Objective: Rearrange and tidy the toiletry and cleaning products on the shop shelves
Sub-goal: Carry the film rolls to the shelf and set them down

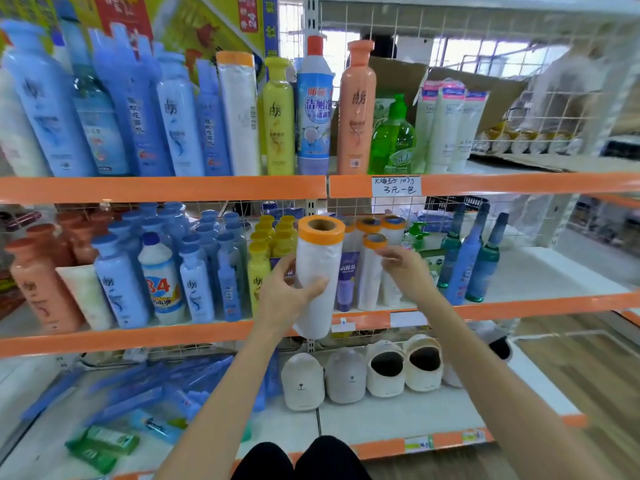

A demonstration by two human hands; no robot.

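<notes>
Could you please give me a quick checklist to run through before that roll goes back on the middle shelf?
1. Grip: left hand wraps the white roll around its middle: ok.
2. Roll upright, orange end up: ok.
3. Right hand free to help: it touches a standing roll, holding nothing: ok.
4. Matching rolls stand together on the middle shelf: ok.
5. Free slot among them: hidden by the held roll: cannot tell.
6. Purple tube beside the rolls upright: ok.

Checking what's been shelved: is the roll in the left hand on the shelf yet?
No. The left hand grips the roll upright, before the middle shelf.
</notes>
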